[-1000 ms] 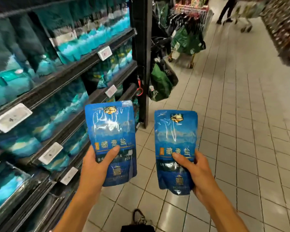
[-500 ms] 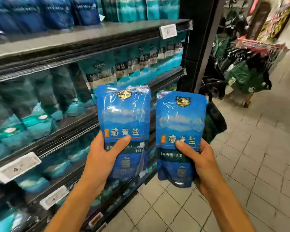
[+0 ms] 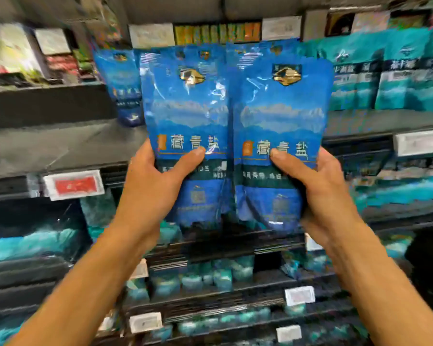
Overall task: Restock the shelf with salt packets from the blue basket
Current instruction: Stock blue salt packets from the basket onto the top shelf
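I hold two blue salt packets upright and side by side, edges touching, in front of the dark shelf (image 3: 60, 148). My left hand (image 3: 155, 186) grips the lower part of the left salt packet (image 3: 185, 113), thumb across its front. The right salt packet (image 3: 283, 113) is gripped the same way by my right hand (image 3: 318, 191). Behind them, more matching blue packets (image 3: 120, 83) stand on the shelf. The blue basket is out of view.
Teal salt packets (image 3: 398, 81) fill the shelf to the right and the lower shelves (image 3: 210, 275). White price tags (image 3: 418, 142) and a red one (image 3: 74, 184) line the shelf edges. Other goods (image 3: 23, 53) sit at upper left.
My view has swung from the aisle to face the shelves. Both hands have lifted the packets higher and brought them together until their edges touch.
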`<state>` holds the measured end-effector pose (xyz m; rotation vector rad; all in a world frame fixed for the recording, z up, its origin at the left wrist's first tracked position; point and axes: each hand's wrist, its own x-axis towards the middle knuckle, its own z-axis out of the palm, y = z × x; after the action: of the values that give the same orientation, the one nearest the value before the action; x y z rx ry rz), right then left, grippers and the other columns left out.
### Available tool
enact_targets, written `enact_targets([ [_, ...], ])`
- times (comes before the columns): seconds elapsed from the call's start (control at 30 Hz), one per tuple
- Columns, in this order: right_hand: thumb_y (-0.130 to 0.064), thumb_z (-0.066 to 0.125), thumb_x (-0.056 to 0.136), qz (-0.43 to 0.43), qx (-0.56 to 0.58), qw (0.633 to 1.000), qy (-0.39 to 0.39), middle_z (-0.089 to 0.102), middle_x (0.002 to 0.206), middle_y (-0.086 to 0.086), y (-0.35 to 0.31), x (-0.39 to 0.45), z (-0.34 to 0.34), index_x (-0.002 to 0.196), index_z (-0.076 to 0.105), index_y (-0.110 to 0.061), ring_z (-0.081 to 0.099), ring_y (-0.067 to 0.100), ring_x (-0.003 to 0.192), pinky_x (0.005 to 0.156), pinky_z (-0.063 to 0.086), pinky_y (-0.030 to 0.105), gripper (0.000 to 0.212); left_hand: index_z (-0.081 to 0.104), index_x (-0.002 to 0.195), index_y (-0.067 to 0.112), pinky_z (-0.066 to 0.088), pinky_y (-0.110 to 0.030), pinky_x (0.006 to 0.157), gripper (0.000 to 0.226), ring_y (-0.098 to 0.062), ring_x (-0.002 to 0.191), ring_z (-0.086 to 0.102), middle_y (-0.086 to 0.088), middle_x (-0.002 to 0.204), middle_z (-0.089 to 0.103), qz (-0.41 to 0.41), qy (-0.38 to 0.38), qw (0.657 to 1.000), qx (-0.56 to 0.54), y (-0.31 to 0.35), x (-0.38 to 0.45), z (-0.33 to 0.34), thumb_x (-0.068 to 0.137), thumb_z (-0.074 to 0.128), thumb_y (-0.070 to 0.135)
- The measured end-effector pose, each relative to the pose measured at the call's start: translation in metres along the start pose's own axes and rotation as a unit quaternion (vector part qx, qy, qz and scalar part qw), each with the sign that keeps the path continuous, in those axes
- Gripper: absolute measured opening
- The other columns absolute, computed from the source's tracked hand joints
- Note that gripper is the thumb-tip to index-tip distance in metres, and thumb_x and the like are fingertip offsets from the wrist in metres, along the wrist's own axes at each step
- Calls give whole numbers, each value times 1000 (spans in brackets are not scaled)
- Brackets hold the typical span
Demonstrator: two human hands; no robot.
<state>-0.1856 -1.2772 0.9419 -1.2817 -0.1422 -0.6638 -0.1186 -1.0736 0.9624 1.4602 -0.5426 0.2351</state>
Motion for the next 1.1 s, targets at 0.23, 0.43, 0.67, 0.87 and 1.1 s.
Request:
enact_targets([
  [0.23,-8,74,85,34,22,996,-83,76,111,13,-9,137,100,121,68,-2,75,24,92,76,63,42,37,67,127,11,61,-29,75,39,-11,91,75,-1,112,77,-33,45,998,-33,30,140,-61,89,70,4],
  [0.43,-6,76,84,127,-33,988,-82,72,116,19,26,239,162,114,70,-6,71,33,100,88,57,56,31,61,134,6,61,-36,58,43,-14,78,70,-9,119,71,-97,98,989,-45,-4,246,-111,92,64,-3],
  [0.67,-6,76,86,222,-24,971,-88,63,135,19,99,312,189,144,47,3,63,33,122,105,48,56,66,65,128,6,57,-23,51,35,-10,75,71,-10,120,71,-136,98,985,-33,-65,301,-138,93,66,0],
  [0.87,-12,85,78,140,-255,929,-228,78,106,7,139,332,176,110,73,-9,67,19,98,91,51,31,34,66,127,2,56,-32,94,42,-20,107,71,-11,120,73,-105,55,981,155,-93,309,-156,86,76,-1],
  [1.1,-21,87,77,98,-335,908,-230,66,50,-11,146,341,174,90,69,-15,53,9,46,43,49,18,24,72,105,23,57,-28,53,33,-17,60,60,-1,87,76,-135,9,943,304,-93,312,-170,77,88,19],
])
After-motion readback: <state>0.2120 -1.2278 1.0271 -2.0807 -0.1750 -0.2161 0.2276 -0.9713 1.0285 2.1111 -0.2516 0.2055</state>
